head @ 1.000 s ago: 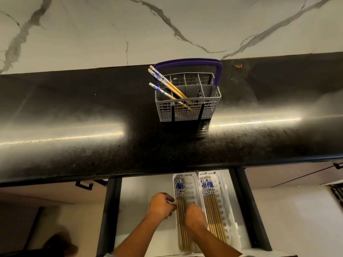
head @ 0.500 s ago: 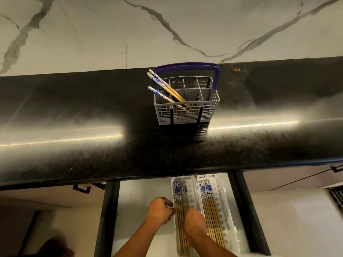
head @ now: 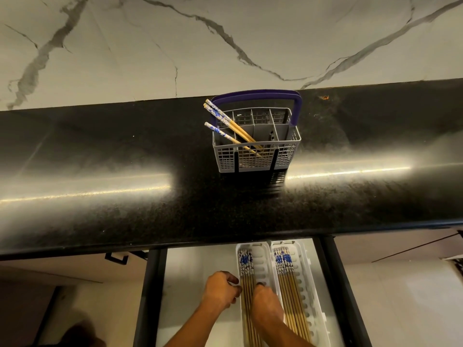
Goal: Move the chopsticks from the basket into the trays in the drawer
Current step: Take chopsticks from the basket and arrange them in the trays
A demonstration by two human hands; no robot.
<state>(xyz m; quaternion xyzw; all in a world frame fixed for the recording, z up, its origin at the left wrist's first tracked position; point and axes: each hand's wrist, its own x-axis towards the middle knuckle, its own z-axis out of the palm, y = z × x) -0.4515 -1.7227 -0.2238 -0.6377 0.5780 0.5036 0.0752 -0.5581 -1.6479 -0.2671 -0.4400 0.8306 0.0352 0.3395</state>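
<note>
Down in the drawer (head: 200, 261), both hands' grips (seemingly curled) meet the left tray (head: 263, 256) of chopsticks (head: 246, 279).

Black speckled countertop (head: 100, 171), grey basket (head: 255, 144) standing on it, near the back

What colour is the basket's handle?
Dark purple handle on the grey basket, seen from the head camera.

The tabletop (head: 100, 171) was black with fine speckles. The wall (head: 150, 46) was white with grey veins, like marble. The basket (head: 255, 156) was grey and its handle (head: 255, 94) was purple. The chopsticks (head: 226, 122) were yellow-brown, with white ends in a blue pattern. Both trays (head: 269, 269) were white.
</note>
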